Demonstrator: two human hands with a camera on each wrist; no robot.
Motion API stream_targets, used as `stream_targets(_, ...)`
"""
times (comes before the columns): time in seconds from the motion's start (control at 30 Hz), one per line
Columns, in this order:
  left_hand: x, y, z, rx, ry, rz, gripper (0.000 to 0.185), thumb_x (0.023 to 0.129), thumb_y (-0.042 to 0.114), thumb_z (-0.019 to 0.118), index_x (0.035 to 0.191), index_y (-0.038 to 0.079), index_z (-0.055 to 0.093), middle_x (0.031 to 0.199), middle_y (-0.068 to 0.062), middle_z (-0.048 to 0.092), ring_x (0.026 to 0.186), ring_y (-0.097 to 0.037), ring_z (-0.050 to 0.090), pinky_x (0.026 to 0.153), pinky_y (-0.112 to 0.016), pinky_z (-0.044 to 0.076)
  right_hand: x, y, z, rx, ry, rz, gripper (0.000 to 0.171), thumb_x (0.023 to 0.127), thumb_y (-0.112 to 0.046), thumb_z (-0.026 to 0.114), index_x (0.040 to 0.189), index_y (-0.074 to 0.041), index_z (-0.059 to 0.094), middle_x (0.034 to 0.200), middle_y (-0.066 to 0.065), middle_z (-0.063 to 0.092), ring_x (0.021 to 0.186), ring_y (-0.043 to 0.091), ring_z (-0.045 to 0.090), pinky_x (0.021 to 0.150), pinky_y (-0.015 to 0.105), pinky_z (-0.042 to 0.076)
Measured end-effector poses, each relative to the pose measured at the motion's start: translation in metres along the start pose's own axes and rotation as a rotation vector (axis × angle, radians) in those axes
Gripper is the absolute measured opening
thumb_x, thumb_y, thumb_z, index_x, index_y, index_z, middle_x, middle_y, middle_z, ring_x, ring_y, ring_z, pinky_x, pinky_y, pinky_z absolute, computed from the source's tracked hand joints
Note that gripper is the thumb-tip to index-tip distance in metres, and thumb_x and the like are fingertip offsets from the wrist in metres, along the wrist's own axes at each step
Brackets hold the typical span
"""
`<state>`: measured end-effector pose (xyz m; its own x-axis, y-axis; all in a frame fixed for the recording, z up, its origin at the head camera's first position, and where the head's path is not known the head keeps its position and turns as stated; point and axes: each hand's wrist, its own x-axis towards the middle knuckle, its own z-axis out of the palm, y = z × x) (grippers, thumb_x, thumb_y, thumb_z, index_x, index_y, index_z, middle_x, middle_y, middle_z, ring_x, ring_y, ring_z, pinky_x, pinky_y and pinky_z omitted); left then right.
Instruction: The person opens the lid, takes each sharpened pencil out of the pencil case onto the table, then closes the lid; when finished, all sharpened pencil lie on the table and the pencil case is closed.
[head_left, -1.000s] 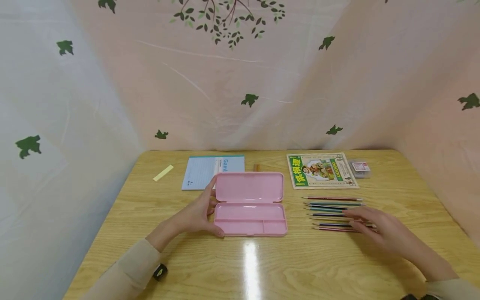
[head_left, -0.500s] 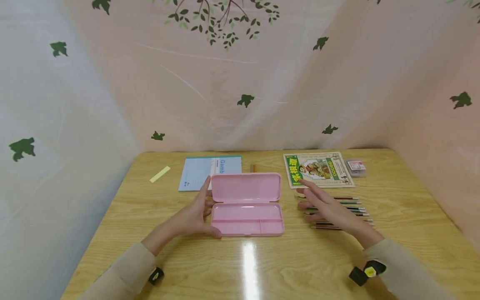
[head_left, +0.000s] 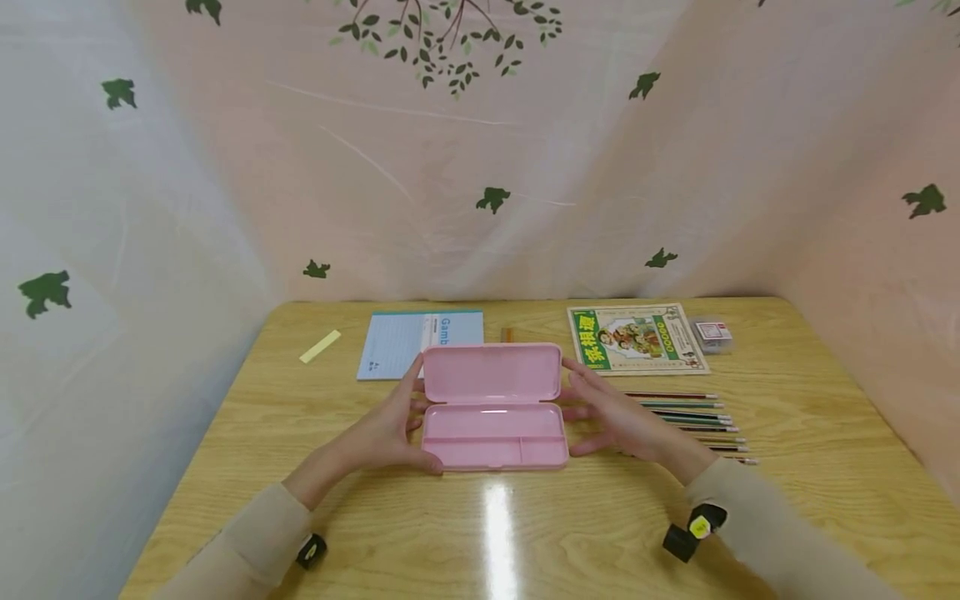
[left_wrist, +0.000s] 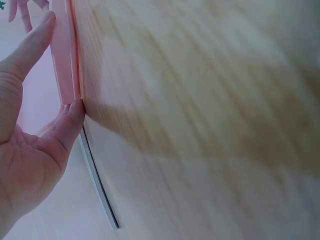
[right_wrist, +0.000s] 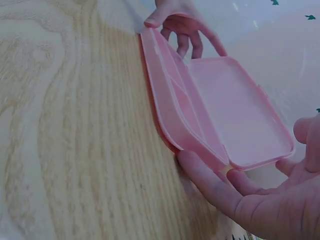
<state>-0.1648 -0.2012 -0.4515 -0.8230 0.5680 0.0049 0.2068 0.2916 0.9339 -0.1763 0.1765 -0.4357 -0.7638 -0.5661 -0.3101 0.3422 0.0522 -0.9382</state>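
A pink plastic pencil case lies with its lid raised on the wooden table, in the middle of the head view. Its compartments hold nothing visible. My left hand holds the left end, thumb at the front corner and index finger along the lid's side. My right hand is at the right end, its spread fingers reaching the case's corner and hinge side. Several pencils lie in a row, partly hidden beneath the right hand and forearm.
Behind the case lie a blue notebook and a small orange-brown item. A printed green-and-cream booklet sits back right beside a small clear box. A pale yellow strip lies far left. Patterned cloth surrounds the table.
My right hand has moved left from the pencils to the case's right end. The left hand has stayed at the left end. The case and pencils look unmoved.
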Motion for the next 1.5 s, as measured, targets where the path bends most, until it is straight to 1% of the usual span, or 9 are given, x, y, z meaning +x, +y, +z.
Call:
stream_targets(0.3,0.000,0.000,0.001,0.000,0.000,0.012,0.155,0.062,0.008,0.099,0.159,0.035,-0.019,0.147,-0.014,0.035,0.130,-0.029,0.053,0.108,-0.046,0.045,0.003,0.004,0.003,-0.012,0.076,0.000,0.065,0.108,-0.053,0.033,0.163,-0.028,0.009,0.154,0.031,0.035,0.136,0.048,0.042,0.085,0.060,0.057)
stream_targets(0.6,-0.002,0.004,0.002,0.066,0.032,-0.010,0.155,0.062,0.013,0.099,0.158,0.037,-0.020,0.150,-0.014,0.032,0.133,-0.028,0.052,0.106,-0.042,0.048,0.004,0.007,0.001,-0.034,0.035,-0.063,0.060,0.108,-0.055,0.022,0.157,-0.020,0.016,0.151,0.032,0.036,0.133,0.049,0.044,0.085,0.061,0.057)
stream_targets(0.8,-0.003,0.007,0.004,-0.005,0.022,-0.012,0.147,0.063,0.004,0.097,0.161,0.030,-0.010,0.150,-0.014,0.030,0.136,-0.033,0.048,0.100,-0.036,0.052,0.004,0.008,0.001,-0.033,0.033,-0.075,0.055,0.109,-0.054,0.023,0.145,-0.012,0.026,0.150,0.032,0.035,0.133,0.049,0.044,0.085,0.061,0.057)
stream_targets(0.97,-0.004,0.008,0.005,-0.013,-0.008,0.014,0.132,0.067,0.002,0.094,0.160,0.022,0.002,0.152,-0.021,0.033,0.133,-0.039,0.050,0.100,-0.038,0.052,0.005,0.008,0.002,-0.041,0.041,-0.054,0.053,0.109,-0.052,0.031,0.139,-0.008,0.035,0.150,0.027,0.037,0.137,0.048,0.042,0.088,0.059,0.057)
stream_targets(1.07,-0.005,0.010,0.005,0.060,-0.010,0.021,0.124,0.069,0.006,0.094,0.160,0.017,0.010,0.153,-0.021,0.032,0.130,-0.035,0.052,0.101,-0.038,0.052,0.004,0.008,0.003,-0.053,0.044,-0.046,0.050,0.109,-0.044,0.040,0.138,-0.003,0.037,0.146,0.027,0.042,0.133,0.045,0.048,0.090,0.057,0.056)
stream_targets(1.17,-0.007,0.011,0.004,0.246,-0.006,0.042,0.108,0.072,0.022,0.095,0.156,0.011,0.029,0.151,-0.015,0.038,0.128,-0.026,0.052,0.104,-0.041,0.050,0.004,0.010,0.005,-0.103,0.078,-0.038,0.050,0.106,-0.033,0.054,0.139,0.002,0.039,0.141,0.025,0.045,0.123,0.037,0.056,0.090,0.053,0.058)
stream_targets(1.27,-0.009,0.010,0.001,0.404,-0.015,0.073,0.094,0.073,0.041,0.093,0.149,0.012,0.046,0.148,-0.008,0.044,0.128,-0.022,0.048,0.104,-0.045,0.048,0.005,0.011,0.006,-0.162,0.108,-0.037,0.055,0.102,-0.026,0.064,0.142,0.002,0.039,0.141,0.021,0.044,0.115,0.030,0.058,0.087,0.050,0.059)
stream_targets(1.4,-0.011,0.010,-0.001,0.422,-0.049,0.067,0.085,0.078,0.052,0.085,0.147,0.014,0.052,0.151,-0.011,0.040,0.130,-0.025,0.046,0.105,-0.049,0.047,0.005,0.013,0.006,-0.211,0.128,-0.030,0.059,0.098,-0.024,0.069,0.145,-0.001,0.040,0.144,0.018,0.044,0.115,0.031,0.056,0.084,0.046,0.061)
stream_targets(1.5,-0.011,0.010,0.000,0.412,-0.054,0.038,0.071,0.090,0.052,0.073,0.147,0.014,0.053,0.153,-0.014,0.039,0.134,-0.028,0.045,0.109,-0.051,0.043,0.005,0.015,0.005,-0.238,0.118,-0.038,0.060,0.097,-0.022,0.071,0.146,-0.002,0.042,0.145,0.018,0.045,0.117,0.032,0.055,0.083,0.045,0.061)
